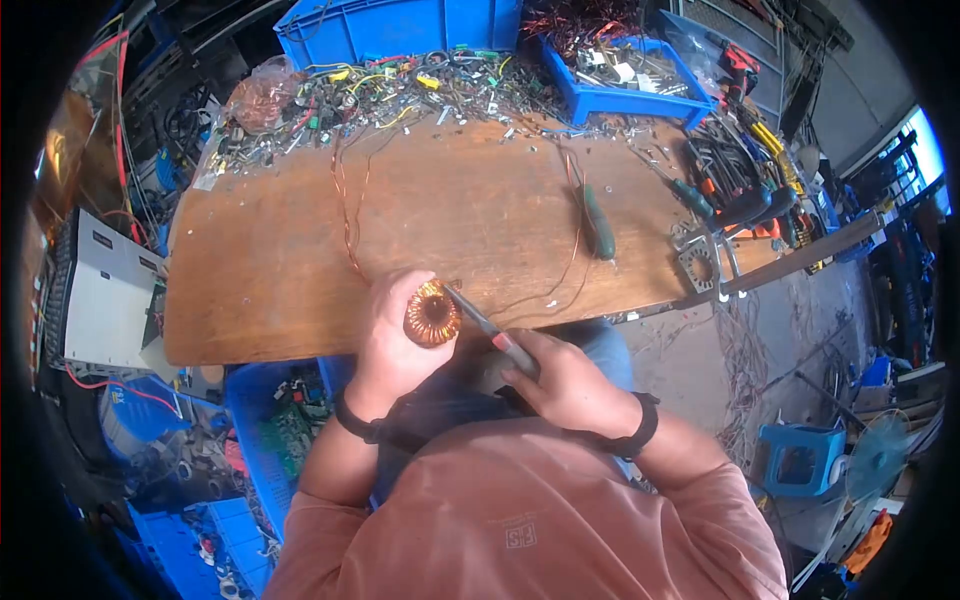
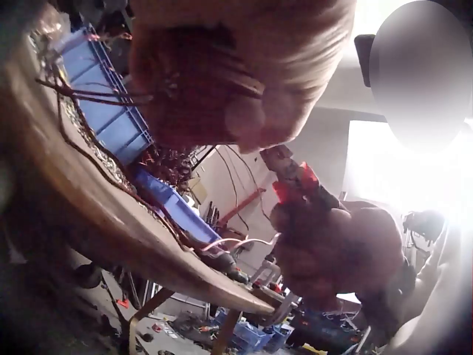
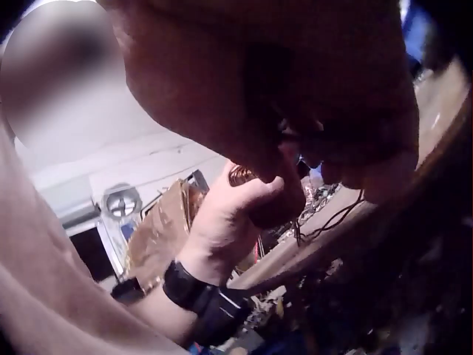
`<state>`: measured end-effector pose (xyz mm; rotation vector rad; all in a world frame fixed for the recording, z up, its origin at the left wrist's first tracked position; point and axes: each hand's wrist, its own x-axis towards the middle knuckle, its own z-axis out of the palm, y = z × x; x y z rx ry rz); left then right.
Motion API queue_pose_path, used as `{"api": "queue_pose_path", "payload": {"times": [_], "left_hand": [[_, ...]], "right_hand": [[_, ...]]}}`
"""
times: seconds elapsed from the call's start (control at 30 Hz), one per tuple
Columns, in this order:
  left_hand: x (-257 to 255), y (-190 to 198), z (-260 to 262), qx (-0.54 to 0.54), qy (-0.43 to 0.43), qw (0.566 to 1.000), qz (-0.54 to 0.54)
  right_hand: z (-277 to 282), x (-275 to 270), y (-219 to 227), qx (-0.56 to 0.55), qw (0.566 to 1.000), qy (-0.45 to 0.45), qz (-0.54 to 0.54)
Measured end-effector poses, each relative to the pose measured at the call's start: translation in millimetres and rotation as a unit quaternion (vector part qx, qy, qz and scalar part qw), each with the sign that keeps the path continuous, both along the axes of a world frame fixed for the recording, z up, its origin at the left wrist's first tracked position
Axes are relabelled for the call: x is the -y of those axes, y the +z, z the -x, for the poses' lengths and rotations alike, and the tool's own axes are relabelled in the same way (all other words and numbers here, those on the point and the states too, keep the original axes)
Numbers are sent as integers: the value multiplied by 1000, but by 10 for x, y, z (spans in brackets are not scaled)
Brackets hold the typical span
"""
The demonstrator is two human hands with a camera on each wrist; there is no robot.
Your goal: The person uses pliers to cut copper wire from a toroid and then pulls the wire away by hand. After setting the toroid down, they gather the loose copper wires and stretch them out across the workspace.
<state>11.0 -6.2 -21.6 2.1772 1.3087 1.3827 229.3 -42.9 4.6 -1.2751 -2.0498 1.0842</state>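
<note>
A toroidal coil wound in copper wire [image 1: 418, 314] is gripped in my left hand [image 1: 388, 340], held near the front edge of the table, its ring opening facing up. My right hand [image 1: 570, 388] grips pliers [image 1: 478, 318] with red on the handles; their tip is right at the coil's right rim. The left wrist view shows the dark pliers head and red handles [image 2: 309, 183] in the right hand [image 2: 332, 248]. Part of the windings [image 3: 242, 174] shows in the right wrist view. Long copper wires [image 1: 347, 215] run from beside the left hand across the wooden table [image 1: 470, 200].
A green-handled tool [image 1: 597, 225] lies on the table at right, beside more copper wire [image 1: 578, 240]. Wire scraps and small parts [image 1: 400, 95] heap along the back, near blue bins [image 1: 400, 35]. Several hand tools [image 1: 735, 170] and a metal bracket [image 1: 700, 265] crowd the right end.
</note>
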Motion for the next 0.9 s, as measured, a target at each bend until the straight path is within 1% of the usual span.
{"api": "queue_pose_path", "payload": {"times": [0.1, 0.13, 0.17, 0.23, 0.3, 0.37, 0.4, 0.43, 0.47, 0.5, 0.63, 0.7, 0.73, 0.77, 0.87, 0.9], "left_hand": [[21, 50, 57, -5, -16, 1000, 2], [41, 56, 70, -3, -19, 1000, 8], [55, 57, 74, 36, -29, 999, 26], [78, 57, 84, 115, -46, 990, 61], [94, 130, 91, 120, -48, 991, 40], [86, 225, 102, 115, -40, 992, 20], [92, 263, 107, 114, -36, 992, 37], [99, 296, 111, 114, -32, 992, 54], [107, 313, 107, 114, -29, 990, 74], [88, 306, 92, 114, -30, 992, 51], [46, 176, 29, 140, -18, 986, 88], [12, 104, -13, 161, -12, 983, 91], [10, 81, -24, 148, -6, 985, 86], [5, 65, -24, 134, 1, 988, 79], [-2, 7, -7, 114, 12, 990, 82], [-2, -11, -7, 111, 13, 990, 87]], "right_hand": [[-35, 25, 84, -49, 996, 19, 78], [-57, 34, 99, -93, 985, 20, 147], [-87, 30, 111, -136, 967, 21, 214], [-139, 8, 175, -239, 913, 35, 327], [-179, -17, 274, -355, 834, 57, 418], [-169, -35, 214, -445, 761, 70, 467], [-158, -44, 175, -487, 719, 78, 489], [-150, -65, 160, -499, 708, 86, 492], [-145, -88, 130, -489, 716, 85, 491], [-150, -115, 92, -480, 724, 82, 489], [-143, -243, 30, -440, 757, 82, 475], [-136, -279, 101, -379, 795, 66, 469], [-140, -288, 138, -346, 812, 57, 466], [-158, -305, 158, -306, 833, 71, 456], [-209, -307, 109, -199, 896, 71, 390], [-203, -295, 127, -146, 925, 72, 343]]}}
